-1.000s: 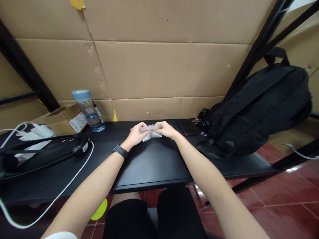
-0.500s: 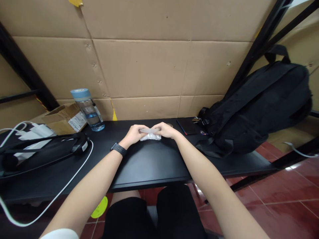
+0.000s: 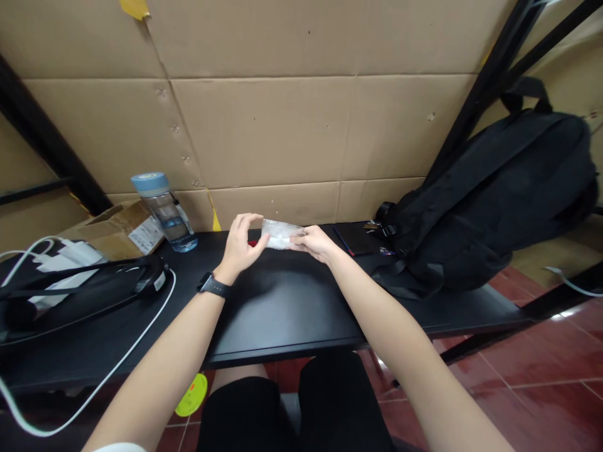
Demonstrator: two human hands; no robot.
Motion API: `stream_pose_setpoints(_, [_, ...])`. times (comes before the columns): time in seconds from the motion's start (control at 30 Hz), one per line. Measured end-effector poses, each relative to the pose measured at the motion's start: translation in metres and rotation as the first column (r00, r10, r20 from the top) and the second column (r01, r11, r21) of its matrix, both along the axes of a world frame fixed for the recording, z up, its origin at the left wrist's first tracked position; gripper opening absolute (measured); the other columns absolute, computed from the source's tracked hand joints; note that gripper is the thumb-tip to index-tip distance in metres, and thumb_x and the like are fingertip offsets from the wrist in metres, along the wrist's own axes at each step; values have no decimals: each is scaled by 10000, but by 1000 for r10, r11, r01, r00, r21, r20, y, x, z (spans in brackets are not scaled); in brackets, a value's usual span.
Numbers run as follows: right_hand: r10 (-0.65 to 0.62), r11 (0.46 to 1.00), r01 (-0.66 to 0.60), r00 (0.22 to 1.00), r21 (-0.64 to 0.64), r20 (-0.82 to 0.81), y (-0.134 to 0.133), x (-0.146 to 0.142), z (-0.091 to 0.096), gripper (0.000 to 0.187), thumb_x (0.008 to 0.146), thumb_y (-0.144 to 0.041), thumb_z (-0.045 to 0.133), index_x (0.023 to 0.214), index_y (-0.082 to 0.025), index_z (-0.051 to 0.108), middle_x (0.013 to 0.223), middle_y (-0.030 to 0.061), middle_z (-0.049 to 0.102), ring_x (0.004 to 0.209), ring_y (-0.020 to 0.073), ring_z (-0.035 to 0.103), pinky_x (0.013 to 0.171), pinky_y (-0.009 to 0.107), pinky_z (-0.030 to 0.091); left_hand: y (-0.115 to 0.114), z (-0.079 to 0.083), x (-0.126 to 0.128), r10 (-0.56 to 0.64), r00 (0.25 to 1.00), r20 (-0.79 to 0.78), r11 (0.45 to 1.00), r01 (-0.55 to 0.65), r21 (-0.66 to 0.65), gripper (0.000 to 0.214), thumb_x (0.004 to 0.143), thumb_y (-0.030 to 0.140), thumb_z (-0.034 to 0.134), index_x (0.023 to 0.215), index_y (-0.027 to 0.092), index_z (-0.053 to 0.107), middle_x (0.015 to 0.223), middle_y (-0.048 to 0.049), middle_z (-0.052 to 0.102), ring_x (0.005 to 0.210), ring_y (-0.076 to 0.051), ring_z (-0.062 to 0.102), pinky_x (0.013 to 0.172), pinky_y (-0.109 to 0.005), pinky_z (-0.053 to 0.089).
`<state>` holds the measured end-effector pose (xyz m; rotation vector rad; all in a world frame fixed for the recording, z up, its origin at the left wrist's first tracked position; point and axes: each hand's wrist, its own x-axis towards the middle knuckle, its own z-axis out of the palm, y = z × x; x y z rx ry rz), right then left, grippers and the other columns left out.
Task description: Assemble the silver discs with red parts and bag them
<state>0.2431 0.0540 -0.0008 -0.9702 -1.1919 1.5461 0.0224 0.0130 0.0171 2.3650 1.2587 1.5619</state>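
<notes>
A small clear plastic bag (image 3: 279, 233) with something white inside is held between both hands above the far side of the black table (image 3: 282, 307). My left hand (image 3: 241, 243), with a black band on its wrist, pinches the bag's left end, fingers curled over it. Gripping the right end is my right hand (image 3: 315, 242). A small red thing (image 3: 253, 243) lies on the table just under the left hand.
A water bottle (image 3: 164, 212) and a cardboard box (image 3: 120, 230) stand at the back left. A black pouch (image 3: 80, 290) with a white cable (image 3: 117, 359) lies left. A black backpack (image 3: 490, 207) fills the right, with a dark wallet (image 3: 358, 238) beside it. Cardboard wall behind.
Both hands have lifted the bag off the table and spread it out. The left hand's fingers have risen and opened a little around its left end.
</notes>
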Motion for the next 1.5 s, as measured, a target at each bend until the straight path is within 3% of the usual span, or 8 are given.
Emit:
stream_pose_setpoints(0.1, [35,998,-36,999,-44,-16,-1,3,2,164,716,70,720,787,-78,713,824,93,741,717,174,743,793,289,645,-11,6,5,-9,897,-442,990,71,126,446,809,320,711,1242,246,635,1305,-113,628,1226,-310,565,1036,-465,412])
stream_pose_setpoints(0.2, [115,992,-117,993,-49,-38,-4,6,3,180,732,67,699,833,-80,721,851,105,759,750,189,756,842,307,641,-12,1,16,-23,785,-619,989,108,100,342,898,208,580,1226,261,661,1295,-105,652,1182,-293,589,987,-443,401])
stream_pose_setpoints(0.37, [180,983,-180,984,-24,0,-7,3,3,159,736,-1,761,859,-89,715,853,117,762,767,193,750,775,286,638,-4,-11,25,-6,802,-597,995,64,75,311,976,186,465,1163,237,708,1173,-110,722,1079,-267,629,937,-424,411])
stream_pose_setpoints(0.53, [173,976,-191,971,103,167,-5,9,7,253,870,-288,731,1093,-171,705,1098,117,751,898,191,729,700,265,598,10,2,1,109,837,-536,990,-44,132,297,961,182,474,1074,245,742,1091,-103,751,1048,-265,642,936,-431,396])
stream_pose_setpoints(0.67, [-198,879,-76,839,471,506,10,26,3,243,874,-296,708,1086,-177,720,1110,106,740,884,178,687,821,324,558,42,3,-39,375,775,-509,927,-328,183,313,953,195,447,1058,228,740,1139,-105,743,1087,-294,636,946,-456,381])
stream_pose_setpoints(0.8, [-458,751,-104,630,652,627,28,47,-9,196,845,-208,691,1026,-157,748,1058,109,743,904,199,671,890,344,512,73,-17,-74,363,667,-651,896,-442,47,327,869,164,463,1018,192,753,1077,-120,745,1024,-301,671,876,-413,444])
stream_pose_setpoints(1.1, [-521,763,-85,506,641,688,44,75,-26,247,765,-164,712,1007,-169,762,1047,98,742,961,219,666,866,307,497,94,-33,-100,213,790,-575,861,-430,-272,402,736,291,640,1117,232,754,1091,-68,775,1024,-277,707,902,-332,515])
stream_pose_setpoints(1.5, [-442,800,-262,352,540,825,30,74,-23,324,747,-132,743,1066,-190,750,1066,98,720,988,223,668,896,290,486,72,-12,-102,205,735,-646,868,-441,-226,527,733,352,729,1250,291,651,1359,-63,622,1266,-317,537,959,-396,427])
